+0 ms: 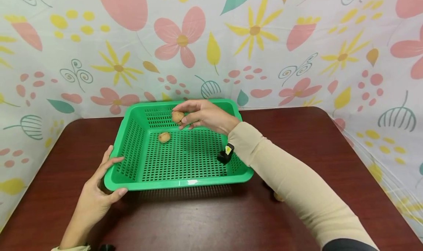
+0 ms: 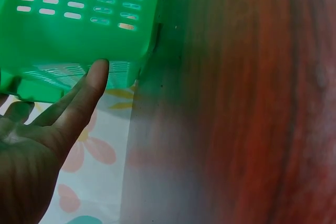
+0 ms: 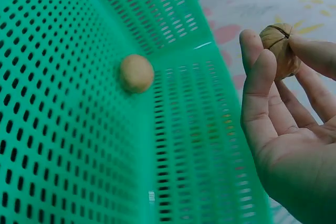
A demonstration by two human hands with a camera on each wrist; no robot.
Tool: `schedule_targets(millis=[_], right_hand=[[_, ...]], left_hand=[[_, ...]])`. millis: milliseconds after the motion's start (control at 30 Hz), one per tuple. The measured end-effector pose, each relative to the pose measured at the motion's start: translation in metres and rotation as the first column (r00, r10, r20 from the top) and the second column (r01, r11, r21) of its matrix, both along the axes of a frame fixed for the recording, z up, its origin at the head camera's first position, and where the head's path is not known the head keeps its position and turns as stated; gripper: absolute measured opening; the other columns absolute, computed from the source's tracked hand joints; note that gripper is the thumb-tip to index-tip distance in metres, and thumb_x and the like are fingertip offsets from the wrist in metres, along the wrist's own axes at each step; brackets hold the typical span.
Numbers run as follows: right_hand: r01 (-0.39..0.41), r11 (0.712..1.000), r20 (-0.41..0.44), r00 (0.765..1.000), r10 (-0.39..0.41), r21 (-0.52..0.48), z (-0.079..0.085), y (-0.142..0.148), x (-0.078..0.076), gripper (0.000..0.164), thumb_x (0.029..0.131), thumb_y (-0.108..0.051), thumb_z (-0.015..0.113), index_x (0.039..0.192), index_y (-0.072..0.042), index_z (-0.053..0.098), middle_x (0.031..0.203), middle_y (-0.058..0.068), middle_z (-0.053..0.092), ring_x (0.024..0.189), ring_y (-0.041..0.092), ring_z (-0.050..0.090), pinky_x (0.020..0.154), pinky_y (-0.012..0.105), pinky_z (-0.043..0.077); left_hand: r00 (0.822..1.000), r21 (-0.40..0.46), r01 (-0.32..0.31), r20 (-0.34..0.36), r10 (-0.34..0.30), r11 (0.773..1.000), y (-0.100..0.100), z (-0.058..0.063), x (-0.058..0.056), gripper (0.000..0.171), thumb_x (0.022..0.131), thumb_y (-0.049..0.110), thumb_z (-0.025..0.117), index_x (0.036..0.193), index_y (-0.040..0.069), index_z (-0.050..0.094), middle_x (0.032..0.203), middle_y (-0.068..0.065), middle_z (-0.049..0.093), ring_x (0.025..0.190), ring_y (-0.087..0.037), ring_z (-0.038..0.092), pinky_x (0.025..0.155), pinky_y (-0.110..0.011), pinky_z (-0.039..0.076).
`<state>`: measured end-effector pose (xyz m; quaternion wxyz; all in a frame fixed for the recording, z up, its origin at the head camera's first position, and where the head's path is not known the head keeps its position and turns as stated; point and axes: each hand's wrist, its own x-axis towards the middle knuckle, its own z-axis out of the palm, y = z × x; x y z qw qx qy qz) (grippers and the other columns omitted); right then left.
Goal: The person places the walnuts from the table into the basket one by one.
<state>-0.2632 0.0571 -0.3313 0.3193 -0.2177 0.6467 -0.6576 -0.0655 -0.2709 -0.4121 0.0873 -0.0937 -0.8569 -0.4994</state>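
A green plastic basket (image 1: 185, 183) with slotted walls stands on the table. My right hand (image 1: 206, 115) is over its back part and pinches a walnut (image 1: 177, 117) between thumb and fingers. In the right wrist view a dark seam shows on this walnut (image 3: 280, 51). A second walnut (image 1: 164, 137) lies on the basket floor, toward the left. At the basket's front left corner my left hand (image 1: 94, 196) grips the rim, thumb at the front and fingers over the left side. One finger (image 2: 84, 98) touches the outer wall in the left wrist view.
The dark red-brown table (image 1: 185, 221) reaches back to a flower-printed cloth (image 1: 211, 60). On the right, a light brown thing (image 1: 278, 196) is mostly hidden under my right forearm. A black wrist device (image 1: 225, 155) hangs over the basket's right side.
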Motion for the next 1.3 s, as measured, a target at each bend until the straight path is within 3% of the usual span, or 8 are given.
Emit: schedule_targets(millis=[33, 100, 200, 400, 733, 1067, 1300], right_hand=[[0.0, 1.0, 0.007, 1.0, 0.0, 0.009, -0.004, -0.003, -0.002, 0.043, 0.099, -0.002, 0.066, 0.141, -0.009, 0.063, 0.138, 0.006, 0.067, 0.104, 0.025, 0.074, 0.087, 0.035, 0.056], [-0.003, 1.0, 0.021, 1.0, 0.002, 0.024, -0.01, -0.008, -0.004, 0.042, 0.099, -0.002, 0.066, 0.14, -0.011, 0.064, 0.134, 0.006, 0.068, 0.104, 0.025, 0.074, 0.089, 0.037, 0.056], [-0.021, 0.999, 0.028, 0.999, 0.019, 0.05, -0.018, -0.014, -0.006, 0.044, 0.099, -0.001, 0.065, 0.142, -0.009, 0.062, 0.13, 0.006, 0.069, 0.103, 0.024, 0.074, 0.095, 0.043, 0.056], [-0.087, 0.989, 0.043, 0.996, 0.082, 0.119, -0.03, -0.021, -0.006, 0.043, 0.099, -0.001, 0.066, 0.141, -0.005, 0.061, 0.127, 0.01, 0.071, 0.098, 0.023, 0.075, 0.095, 0.049, 0.054], [-0.192, 0.951, 0.077, 0.981, 0.178, 0.243, -0.036, -0.029, -0.002, 0.041, 0.099, 0.002, 0.064, 0.139, -0.005, 0.064, 0.141, 0.012, 0.065, 0.097, 0.023, 0.075, 0.107, 0.06, 0.049], [-0.262, 0.921, 0.125, 0.964, 0.235, 0.29, -0.047, -0.034, -0.002, 0.045, 0.099, 0.006, 0.061, 0.143, 0.0, 0.059, 0.153, 0.014, 0.055, 0.104, 0.027, 0.073, 0.104, 0.049, 0.055], [-0.305, 0.882, 0.1, 0.952, 0.288, 0.359, -0.051, -0.037, 0.0, 0.048, 0.099, 0.009, 0.06, 0.146, -0.001, 0.058, 0.163, 0.015, 0.044, 0.114, 0.033, 0.071, 0.102, 0.042, 0.058]], left_hand=[[1.0, 0.0, -0.002, 0.0, 0.002, 1.0, 0.0, 0.0, 0.0, 0.08, 0.08, -0.008, 0.081, 0.152, 0.01, 0.051, 0.177, 0.007, 0.016, 0.142, 0.008, 0.04, 0.076, -0.008, 0.044], [1.0, -0.003, -0.008, 0.0, 0.008, 1.0, 0.0, -0.001, 0.0, 0.081, 0.079, -0.007, 0.082, 0.152, 0.011, 0.052, 0.177, 0.007, 0.017, 0.155, 0.005, 0.02, 0.096, -0.007, 0.036], [1.0, -0.001, -0.016, 0.005, 0.016, 1.0, 0.0, -0.001, 0.001, 0.081, 0.078, -0.006, 0.083, 0.151, 0.012, 0.053, 0.177, 0.008, 0.018, 0.157, 0.002, 0.018, 0.103, -0.004, 0.028], [1.0, 0.028, -0.014, -0.012, 0.015, 0.999, 0.003, -0.001, 0.001, 0.08, 0.076, -0.009, 0.082, 0.149, 0.008, 0.054, 0.176, 0.005, 0.02, 0.157, 0.001, 0.021, 0.105, -0.005, 0.031], [1.0, 0.034, -0.011, -0.007, 0.011, 0.999, 0.001, 0.0, -0.001, 0.08, 0.076, -0.011, 0.081, 0.15, 0.006, 0.053, 0.177, 0.005, 0.018, 0.158, -0.001, 0.021, 0.107, -0.005, 0.031], [1.0, 0.086, 0.01, -0.015, -0.008, 0.996, 0.001, -0.003, -0.001, 0.079, 0.076, -0.016, 0.079, 0.149, 0.001, 0.052, 0.177, 0.004, 0.018, 0.155, 0.0, 0.026, 0.097, -0.003, 0.042], [1.0, 0.156, 0.025, -0.016, -0.023, 0.987, 0.002, -0.004, -0.001, 0.079, 0.075, -0.019, 0.077, 0.148, -0.001, 0.053, 0.177, 0.002, 0.019, 0.156, -0.002, 0.026, 0.096, -0.003, 0.043]])
